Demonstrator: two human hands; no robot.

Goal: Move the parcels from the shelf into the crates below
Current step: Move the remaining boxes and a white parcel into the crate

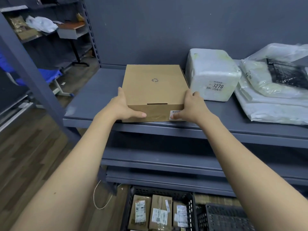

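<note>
Foam parcel (212, 75) beside gripped cardboard box (154, 87), plastic-wrapped parcels (273, 97) right

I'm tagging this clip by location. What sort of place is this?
Probably a parcel storeroom or pickup depot: grey metal shelving holding a cardboard box, a numbered foam box and plastic mailer bags, and a black crate of labelled parcels below.
</note>
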